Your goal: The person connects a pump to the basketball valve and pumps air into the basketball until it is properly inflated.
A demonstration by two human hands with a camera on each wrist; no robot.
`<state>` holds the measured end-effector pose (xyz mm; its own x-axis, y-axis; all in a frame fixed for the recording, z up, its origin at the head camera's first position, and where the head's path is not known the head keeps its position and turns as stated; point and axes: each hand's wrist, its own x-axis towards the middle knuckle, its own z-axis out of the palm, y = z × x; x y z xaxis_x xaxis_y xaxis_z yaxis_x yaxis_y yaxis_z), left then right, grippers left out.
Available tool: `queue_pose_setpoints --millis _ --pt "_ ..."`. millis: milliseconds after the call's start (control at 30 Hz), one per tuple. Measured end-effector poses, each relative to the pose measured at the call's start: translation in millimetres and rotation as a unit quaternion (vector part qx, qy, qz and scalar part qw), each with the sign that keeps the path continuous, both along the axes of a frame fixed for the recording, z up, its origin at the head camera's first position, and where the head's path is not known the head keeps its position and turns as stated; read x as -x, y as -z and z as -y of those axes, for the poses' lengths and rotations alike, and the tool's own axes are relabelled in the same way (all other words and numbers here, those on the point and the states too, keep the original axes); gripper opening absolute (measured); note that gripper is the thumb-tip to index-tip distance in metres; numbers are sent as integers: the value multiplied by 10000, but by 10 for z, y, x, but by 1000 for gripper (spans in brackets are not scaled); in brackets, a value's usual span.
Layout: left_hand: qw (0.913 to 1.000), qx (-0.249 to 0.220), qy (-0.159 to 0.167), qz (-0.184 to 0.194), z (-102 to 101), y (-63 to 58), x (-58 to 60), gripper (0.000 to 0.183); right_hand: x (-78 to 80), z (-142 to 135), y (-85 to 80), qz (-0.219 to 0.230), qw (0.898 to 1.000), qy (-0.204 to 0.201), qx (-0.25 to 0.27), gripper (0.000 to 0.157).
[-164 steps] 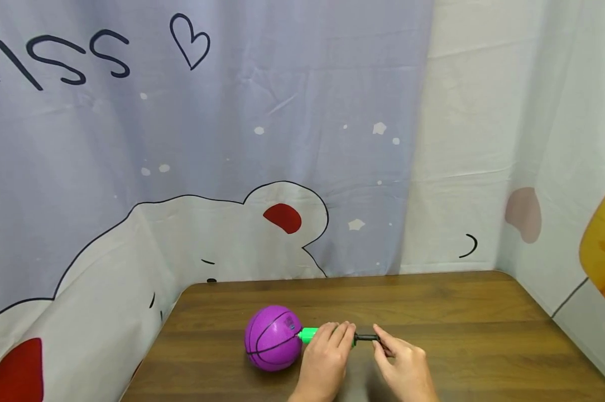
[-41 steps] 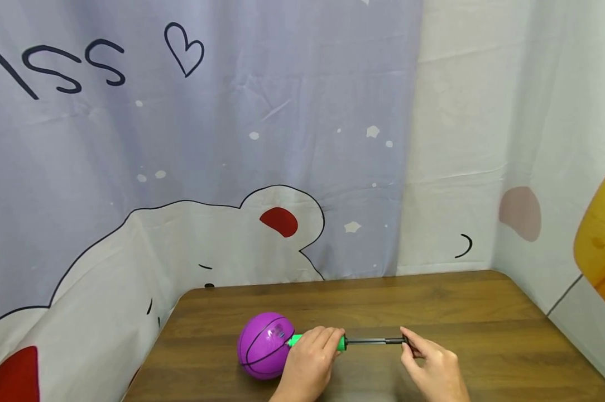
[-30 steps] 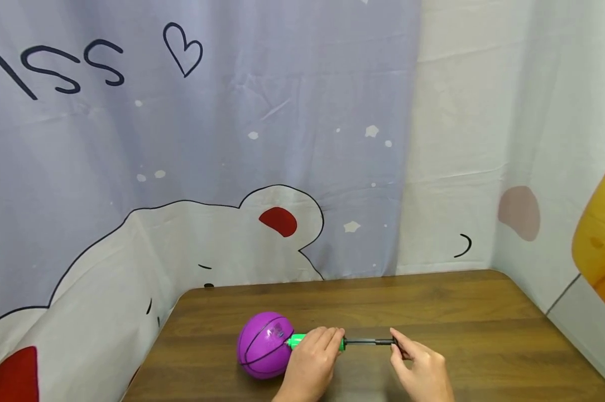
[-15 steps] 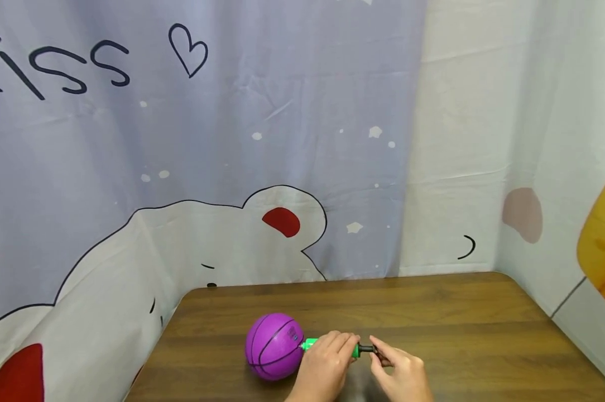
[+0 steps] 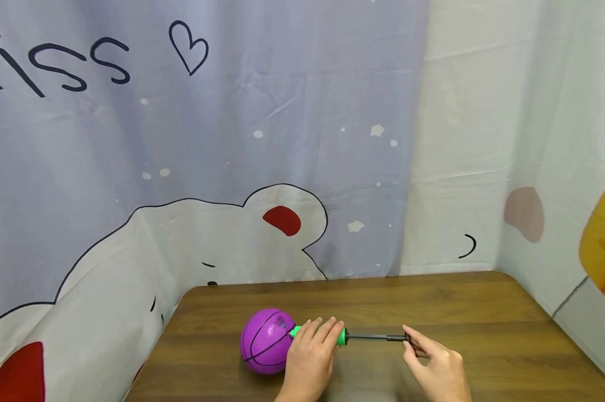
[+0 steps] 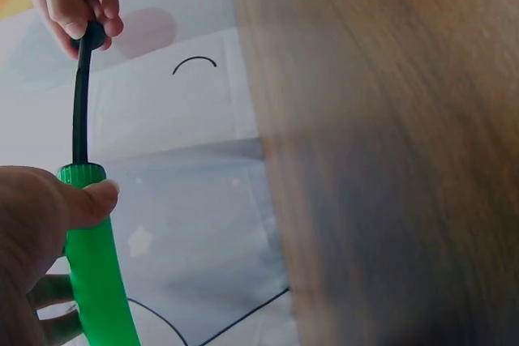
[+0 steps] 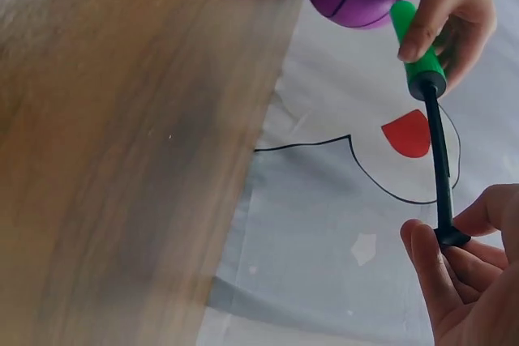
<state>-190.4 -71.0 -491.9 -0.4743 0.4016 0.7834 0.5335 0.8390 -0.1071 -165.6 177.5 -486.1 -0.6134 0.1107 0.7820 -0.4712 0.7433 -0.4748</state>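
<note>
A green hand pump [image 6: 101, 289] lies sideways between my hands, its nozzle end meeting the side of a purple basketball [image 5: 266, 341]. My left hand [image 5: 310, 357] grips the green barrel, thumb along it near the cap in the left wrist view. At the other end, my right hand [image 5: 438, 368] pinches the black handle [image 7: 452, 237] between thumb and fingers. The dark pump rod [image 5: 370, 336] is drawn well out of the barrel. Part of the barrel is hidden under my left fingers.
Under the ball is a brown wooden table [image 5: 508, 346] with rounded back corners. A printed curtain [image 5: 353, 167] with cartoon shapes hangs behind it and along both sides.
Over these frames the rod slides in and out of the barrel. Since half a second ago, my right hand has moved right, drawing the rod out; ball and left hand shifted slightly left.
</note>
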Motion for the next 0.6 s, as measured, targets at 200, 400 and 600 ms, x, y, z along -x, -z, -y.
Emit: queue_pose_setpoints --millis 200,400,600 --pt "9993 101 62 -356 -26 9 5 45 -15 -13 -21 -22 10000 30 -64 37" --pt "9985 199 9 -507 -76 49 -1 36 -13 166 -6 -113 9996 -135 -220 39" --pt "9983 202 21 -547 -176 84 -33 34 14 394 67 -332 9980 -445 -302 39"
